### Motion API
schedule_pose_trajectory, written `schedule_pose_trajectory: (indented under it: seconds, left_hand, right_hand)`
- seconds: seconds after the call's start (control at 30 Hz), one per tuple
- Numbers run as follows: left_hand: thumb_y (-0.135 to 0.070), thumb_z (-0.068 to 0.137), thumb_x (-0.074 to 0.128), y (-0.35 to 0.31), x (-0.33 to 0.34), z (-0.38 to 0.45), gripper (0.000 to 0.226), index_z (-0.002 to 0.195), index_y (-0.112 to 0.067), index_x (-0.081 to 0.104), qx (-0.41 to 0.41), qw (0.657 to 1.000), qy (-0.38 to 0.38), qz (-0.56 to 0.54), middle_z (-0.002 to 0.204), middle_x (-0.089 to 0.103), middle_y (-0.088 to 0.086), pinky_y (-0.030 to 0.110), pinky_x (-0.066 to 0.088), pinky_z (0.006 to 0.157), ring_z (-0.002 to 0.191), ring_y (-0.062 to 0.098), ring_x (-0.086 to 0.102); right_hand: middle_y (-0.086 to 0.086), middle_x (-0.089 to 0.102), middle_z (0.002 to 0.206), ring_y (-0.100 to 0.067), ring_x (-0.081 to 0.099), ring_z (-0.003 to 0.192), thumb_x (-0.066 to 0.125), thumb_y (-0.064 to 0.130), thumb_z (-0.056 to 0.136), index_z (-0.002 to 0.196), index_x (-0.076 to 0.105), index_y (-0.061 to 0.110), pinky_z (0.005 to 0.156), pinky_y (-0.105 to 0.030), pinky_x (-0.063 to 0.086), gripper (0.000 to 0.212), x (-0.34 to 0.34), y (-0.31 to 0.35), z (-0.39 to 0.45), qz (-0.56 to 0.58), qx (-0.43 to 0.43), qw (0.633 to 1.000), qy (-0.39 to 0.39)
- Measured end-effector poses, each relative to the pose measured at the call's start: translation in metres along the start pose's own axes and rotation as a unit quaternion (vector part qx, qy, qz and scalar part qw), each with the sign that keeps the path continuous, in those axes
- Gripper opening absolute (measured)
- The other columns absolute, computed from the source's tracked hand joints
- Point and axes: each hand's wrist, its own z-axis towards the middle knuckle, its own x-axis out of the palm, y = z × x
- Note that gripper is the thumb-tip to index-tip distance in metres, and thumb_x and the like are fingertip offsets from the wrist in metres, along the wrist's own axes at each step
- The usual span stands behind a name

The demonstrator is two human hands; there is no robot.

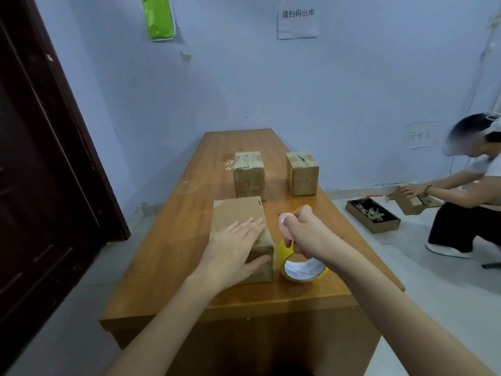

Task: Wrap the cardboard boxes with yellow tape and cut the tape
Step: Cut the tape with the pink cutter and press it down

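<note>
1. A cardboard box (pixel 238 226) is seen lying on the wooden tabletop (pixel 173 240), at lower centre of the frame.
2. The left hand (pixel 233 253) is laid flat on the box's near end, fingers straight, thumb against its side; nothing is grasped.
3. The right hand (pixel 303 232) is clenched around a pink cutter (pixel 284 225), just right of the box.
4. A yellow tape roll (pixel 301 267) is observed directly beneath the right hand, just beside the box's near right corner; whether it touches the box cannot be told.
5. Two taped boxes (pixel 249 175) are noted farther up the tabletop, well apart from both hands.
</note>
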Motion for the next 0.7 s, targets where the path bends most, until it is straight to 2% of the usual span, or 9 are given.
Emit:
schedule_pose_trajectory:
  seconds: [0.1, 0.13, 0.2, 0.27, 0.37, 0.57, 0.63, 0.7]
  left_hand:
    - [-0.064, 0.086, 0.032, 0.0, -0.001, 0.001, 0.071, 0.138, -0.018, 0.047, 0.001, 1.0, -0.001, -0.001, 0.143, 0.047, -0.004, 0.028, 0.024, 0.109, 0.134, 0.013, 0.041]
    - [-0.064, 0.087, 0.033, 0.0, 0.0, 0.001, 0.07, 0.14, -0.02, 0.043, 0.003, 1.0, -0.005, -0.006, 0.146, 0.042, -0.006, 0.026, 0.02, 0.11, 0.136, 0.011, 0.037]
    - [-0.063, 0.088, 0.034, 0.0, 0.001, 0.0, 0.069, 0.144, -0.022, 0.038, 0.004, 1.0, -0.014, -0.009, 0.15, 0.036, -0.007, 0.025, 0.014, 0.111, 0.139, 0.009, 0.03]
    - [-0.061, 0.089, 0.036, 0.0, 0.0, 0.0, 0.069, 0.146, -0.023, 0.034, 0.006, 1.0, -0.016, -0.01, 0.152, 0.033, -0.008, 0.024, 0.012, 0.112, 0.141, 0.008, 0.026]
    - [-0.059, 0.091, 0.041, -0.001, 0.0, 0.0, 0.067, 0.147, -0.023, 0.032, 0.006, 1.0, -0.022, -0.005, 0.152, 0.032, -0.008, 0.023, 0.009, 0.111, 0.141, 0.008, 0.026]
    - [-0.058, 0.091, 0.042, -0.003, 0.0, 0.0, 0.066, 0.146, -0.022, 0.032, 0.004, 1.0, -0.023, -0.002, 0.151, 0.034, -0.007, 0.024, 0.01, 0.111, 0.141, 0.009, 0.027]
    - [-0.058, 0.091, 0.043, -0.003, 0.001, -0.001, 0.066, 0.146, -0.022, 0.033, 0.005, 1.0, -0.021, -0.003, 0.151, 0.034, -0.007, 0.024, 0.011, 0.112, 0.141, 0.009, 0.027]
    - [-0.057, 0.091, 0.044, -0.003, 0.001, 0.0, 0.066, 0.145, -0.021, 0.034, 0.003, 1.0, -0.019, -0.003, 0.151, 0.035, -0.006, 0.025, 0.011, 0.112, 0.141, 0.01, 0.028]
  right_hand:
    - [-0.006, 0.056, 0.073, -0.014, 0.052, 0.05, 0.035, 0.018, 0.1, 0.102, 0.045, 0.004, 0.046, -0.022, 0.039, 0.017, 0.004, 0.001, 0.003, -0.043, 0.002, 0.999, -0.019]
    - [-0.009, 0.059, 0.077, -0.017, 0.057, 0.055, 0.036, 0.017, 0.099, 0.103, 0.048, 0.001, 0.048, -0.023, 0.04, 0.02, 0.005, 0.0, 0.005, -0.08, 0.005, 0.997, -0.019]
    - [-0.017, 0.066, 0.09, -0.03, 0.067, 0.075, 0.037, 0.015, 0.095, 0.107, 0.054, -0.002, 0.057, -0.029, 0.041, 0.026, 0.006, -0.005, 0.007, -0.153, 0.009, 0.987, -0.042]
    - [-0.019, 0.067, 0.103, -0.034, 0.067, 0.089, 0.04, 0.015, 0.092, 0.112, 0.056, -0.002, 0.066, -0.032, 0.049, 0.031, 0.006, -0.007, 0.007, -0.188, 0.009, 0.98, -0.063]
    - [-0.012, 0.064, 0.111, -0.03, 0.066, 0.088, 0.043, 0.016, 0.093, 0.125, 0.054, 0.005, 0.078, -0.037, 0.055, 0.035, 0.007, -0.005, 0.005, -0.185, 0.004, 0.981, -0.058]
    - [-0.012, 0.065, 0.105, -0.025, 0.067, 0.082, 0.044, 0.015, 0.093, 0.116, 0.062, 0.01, 0.078, -0.037, 0.056, 0.029, 0.009, -0.004, 0.012, -0.199, 0.009, 0.979, -0.046]
    - [-0.009, 0.068, 0.086, -0.022, 0.068, 0.071, 0.044, 0.012, 0.092, 0.112, 0.063, 0.008, 0.074, -0.034, 0.057, 0.028, 0.01, -0.003, 0.012, -0.196, 0.009, 0.98, -0.031]
    - [-0.006, 0.066, 0.071, -0.022, 0.068, 0.07, 0.045, 0.011, 0.091, 0.111, 0.064, 0.005, 0.072, -0.034, 0.056, 0.028, 0.009, -0.002, 0.013, -0.193, 0.012, 0.981, -0.028]
